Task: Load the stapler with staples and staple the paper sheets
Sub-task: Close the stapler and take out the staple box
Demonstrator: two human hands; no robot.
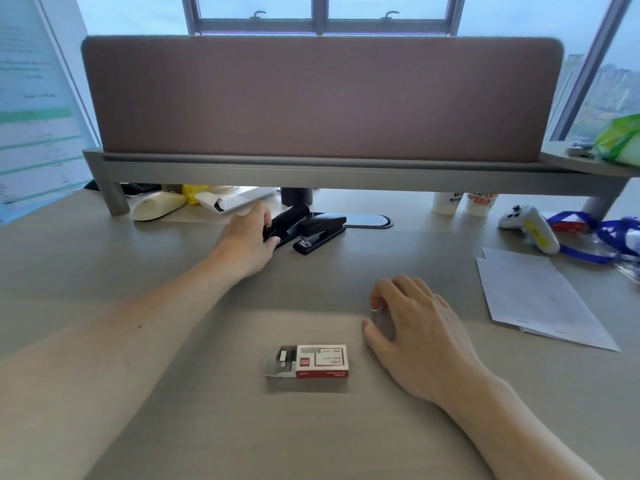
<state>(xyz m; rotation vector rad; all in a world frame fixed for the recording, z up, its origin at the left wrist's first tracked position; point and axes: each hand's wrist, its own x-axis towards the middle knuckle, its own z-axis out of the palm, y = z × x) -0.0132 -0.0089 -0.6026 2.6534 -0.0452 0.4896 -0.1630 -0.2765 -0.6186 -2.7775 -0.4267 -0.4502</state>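
nearest, a red and white staple box (306, 362) lies flat on the desk (138, 341), its inner tray slid partly out to the left with staple strips showing. just right of it, not touching, the right hand (415, 327) rests palm down on the desk top, wrist low, fingers loosely curled and holding nothing. further right, well apart from the hand, the paper sheets (540, 299) lie in a loose stack, corners fanned, their far edge near a blue lanyard (588, 251).

a broad stretch of bare desk top runs between the box and the far items. the left arm reaches straight across it, and the left hand (249, 237) has its fingers and thumb wrapped round the near end of a black stapler (287, 220), which sits at a slant. a second stapler (320, 232) lies just right of that one, very close; whether they touch i cannot tell.

beyond them a raised shelf (311, 171) spans the desk on grey legs, with low room beneath. under its edge sit a cream mouse (157, 206) and a white carton (235, 199) at left, and two paper cups (446, 202) at right. a white game controller (530, 225) lies near the right leg.
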